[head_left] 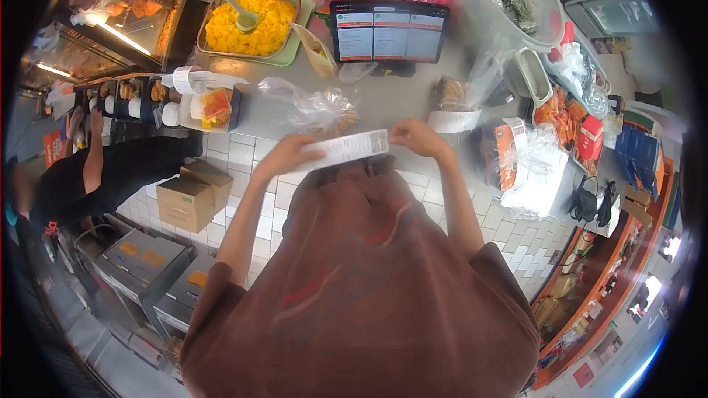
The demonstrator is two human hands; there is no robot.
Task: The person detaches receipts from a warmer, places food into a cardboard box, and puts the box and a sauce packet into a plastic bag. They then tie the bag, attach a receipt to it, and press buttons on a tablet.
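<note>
A long white printed receipt (352,149) stretches between my hands in front of my body. My left hand (289,153) is closed on its left end, and my right hand (413,138) pinches the right end, beside a dark printed block. Just beyond the paper, on the metal counter (280,114), lies a clear plastic bag (324,107) with something brown in it; the receipt and my left hand partly cover it. To the right of it is another clear bag with a brown item (451,94), a white slip (453,121) lying against its near side.
A tablet (389,33) stands at the back, beside a tray of yellow food (269,29) with a scoop. Boxed food (214,109) lines the left; bagged packages (509,151) lie right. A co-worker (125,169) in black stands left, near a cardboard box (184,203).
</note>
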